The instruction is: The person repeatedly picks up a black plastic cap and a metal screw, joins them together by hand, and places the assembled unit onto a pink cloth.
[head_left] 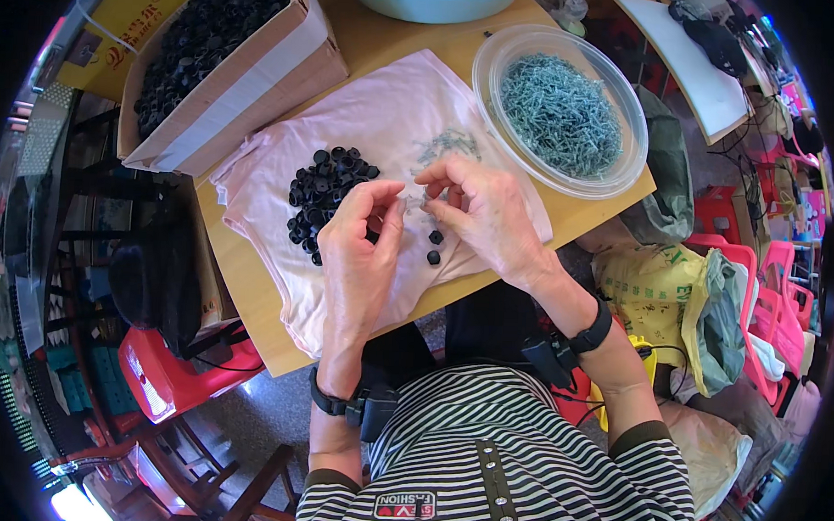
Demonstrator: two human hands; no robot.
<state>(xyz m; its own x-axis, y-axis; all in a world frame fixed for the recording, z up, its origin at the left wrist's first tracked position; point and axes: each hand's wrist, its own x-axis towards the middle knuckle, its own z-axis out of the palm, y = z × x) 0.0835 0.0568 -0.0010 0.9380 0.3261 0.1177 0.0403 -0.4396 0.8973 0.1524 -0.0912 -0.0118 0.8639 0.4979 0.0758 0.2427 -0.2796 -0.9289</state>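
My left hand (361, 245) is over a pale pink cloth (283, 146), thumb and index fingertips drawn together; whatever they pinch is too small to make out. Facing it, my right hand (492, 217) has its fingers curled toward the thumb, also around something I cannot make out. The two sets of fingertips are close but apart. A pile of small black plastic caps (323, 188) lies just left of my left hand. Two separate black hexagonal pieces (435, 247) rest on the cloth below my right fingers. Beyond that hand is a loose scatter of small grey screws (450, 146).
A round clear tub (479, 74) of screws stands at the table's right. At the back left is a cardboard box (248, 89) full of black pieces, with a pale blue basin (435, 6) at the far edge. Red stools (147, 370) and sacks (650, 287) flank the wooden table (250, 319).
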